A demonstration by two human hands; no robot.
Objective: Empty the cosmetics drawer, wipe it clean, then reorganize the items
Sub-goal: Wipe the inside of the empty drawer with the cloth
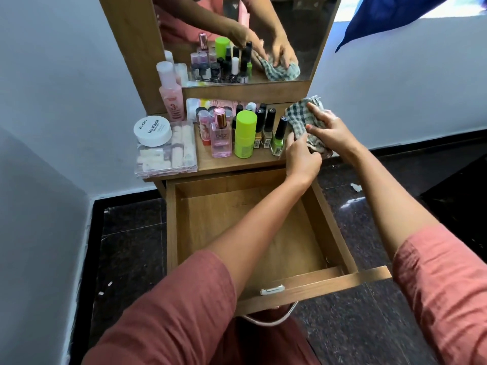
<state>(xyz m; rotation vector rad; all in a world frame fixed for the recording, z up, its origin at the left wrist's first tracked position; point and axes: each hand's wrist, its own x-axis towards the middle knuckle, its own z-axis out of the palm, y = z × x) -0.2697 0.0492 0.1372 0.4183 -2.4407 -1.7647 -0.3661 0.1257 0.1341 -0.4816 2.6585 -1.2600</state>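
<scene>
Dressing unit w/ mirror (pixel 290 35) occupied frame from 12 o'clock to centre; its drawer (pixel 263 233) was pulled fully out toward 6 o'clock and showed no items inside, bare wood base visible. Shelf top (pixel 237 160) above drawer carried the removed cosmetics, crowded at 10–12 o'clock: clear plastic organiser box (pixel 168 156) w/ white nail-polish-remover tub (pixel 152 130) on it, tall pink bottle (pixel 171 96) behind, pink perfume bottle (pixel 220 135), lime-green bottle (pixel 244 134), then a row of nail polish bottles (pixel 268 130) just beside the cloth. Checked cloth (pixel 303 119) sat at approx 1 o'clock on shelf's right end. Right hand (pixel 326 130) lay over it, fingers part-curled, gripping the fabric; left hand (pixel 300 156) pinched its lower edge, fingers closed on it. Assessment: emptying appeared complete, wiping stage apparently at hand. Risks: cloth touched or nearly touched nearest green polish bottle (pixel 278 138); lifting or dragging cloth leftward could topple it and domino the row. Organiser box overhung shelf's left edge; a knock could send it to floor. Extended drawer could be bumped by knees.
</scene>
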